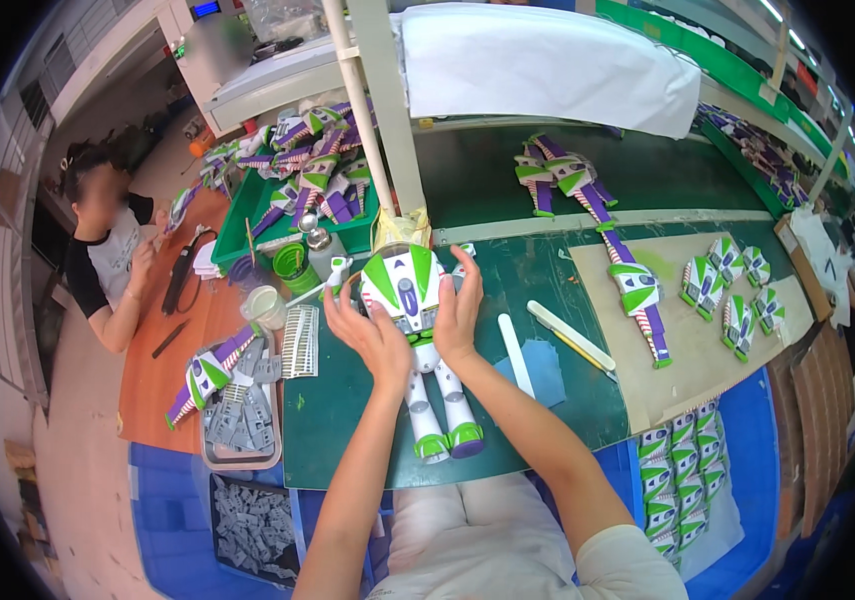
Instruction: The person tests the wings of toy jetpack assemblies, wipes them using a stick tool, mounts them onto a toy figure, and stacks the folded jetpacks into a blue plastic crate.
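A white toy spaceman figure [437, 395] with green and purple trim lies on the dark green tabletop in front of me, legs toward me. Over its upper body sits a green-and-white chest shell [402, 280] with a purple middle. My left hand [375, 335] wraps the figure's left-hand side in the picture, thumb along the shell. From the other side my right hand [459, 310] grips it, fingers curved around the shell's edge. The undersides of both grips are hidden. A small white-and-green arm piece [338, 272] sticks out beside my left fingers.
Left stand a green jar [293, 265], a white cup [265, 307] and a tray of grey parts [239, 425]. Two white sticks, one a pale strip [515, 355], lie right. Winged toy pieces [635, 290] and chest shells [704, 285] cover cardboard. A co-worker [107, 240] sits left.
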`<action>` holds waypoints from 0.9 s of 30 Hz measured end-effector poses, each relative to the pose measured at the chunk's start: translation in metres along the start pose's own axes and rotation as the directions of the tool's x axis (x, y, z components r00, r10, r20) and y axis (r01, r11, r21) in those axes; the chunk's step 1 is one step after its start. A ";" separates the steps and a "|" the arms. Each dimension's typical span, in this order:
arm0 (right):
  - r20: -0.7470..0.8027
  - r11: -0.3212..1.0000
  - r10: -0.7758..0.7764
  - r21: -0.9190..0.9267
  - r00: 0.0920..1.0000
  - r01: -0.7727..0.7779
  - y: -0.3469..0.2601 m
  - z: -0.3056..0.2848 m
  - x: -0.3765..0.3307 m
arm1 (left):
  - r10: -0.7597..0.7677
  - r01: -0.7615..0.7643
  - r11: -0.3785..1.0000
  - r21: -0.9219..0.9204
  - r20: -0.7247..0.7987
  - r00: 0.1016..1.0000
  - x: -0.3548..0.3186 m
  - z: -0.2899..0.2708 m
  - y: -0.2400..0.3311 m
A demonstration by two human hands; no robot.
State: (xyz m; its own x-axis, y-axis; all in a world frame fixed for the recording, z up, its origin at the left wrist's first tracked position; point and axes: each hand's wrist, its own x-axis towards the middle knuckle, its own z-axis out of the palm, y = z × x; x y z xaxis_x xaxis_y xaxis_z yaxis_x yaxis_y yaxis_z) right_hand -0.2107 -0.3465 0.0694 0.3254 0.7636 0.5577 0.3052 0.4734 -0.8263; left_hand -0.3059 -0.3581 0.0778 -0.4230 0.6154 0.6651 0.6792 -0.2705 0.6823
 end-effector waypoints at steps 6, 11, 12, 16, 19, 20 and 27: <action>-0.101 1.000 -0.003 -0.020 0.995 0.001 -0.024 -0.040 -0.027 | -0.160 0.295 0.885 -0.359 0.361 0.919 -0.028 -0.029 0.014; 0.170 0.970 0.086 0.210 0.982 -0.122 -0.100 -0.145 -0.082 | 0.052 0.158 0.814 -0.558 0.343 0.938 -0.113 -0.088 0.100; 0.209 0.964 0.136 0.196 0.969 -0.177 -0.111 -0.174 -0.097 | 0.085 0.161 0.788 -0.594 0.364 0.927 -0.141 -0.090 0.102; -0.043 0.956 0.268 0.134 0.962 -0.260 -0.110 -0.283 -0.165 | 0.656 -0.202 0.625 -0.754 0.366 0.661 -0.222 -0.077 0.141; -0.162 0.901 0.412 0.224 0.897 -0.373 -0.113 -0.348 -0.214 | 0.840 -0.009 0.399 -0.917 0.362 0.404 -0.268 -0.070 0.173; -0.196 0.900 0.417 0.223 0.887 -0.373 -0.115 -0.367 -0.226 | 0.876 0.028 0.349 -0.937 0.336 0.346 -0.283 -0.068 0.186; -0.334 0.814 0.570 0.106 0.751 -0.571 -0.129 -0.451 -0.259 | 0.865 0.279 0.409 -0.869 0.466 0.185 -0.344 -0.062 0.235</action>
State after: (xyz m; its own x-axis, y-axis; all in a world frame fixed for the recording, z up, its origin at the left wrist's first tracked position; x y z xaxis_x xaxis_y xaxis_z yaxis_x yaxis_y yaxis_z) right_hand 0.0690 -0.8034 0.0675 0.7174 0.6962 -0.0257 -0.0319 -0.0041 -0.9995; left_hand -0.0385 -0.6791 0.0282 0.7890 0.2249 0.5718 -0.3618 -0.5820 0.7282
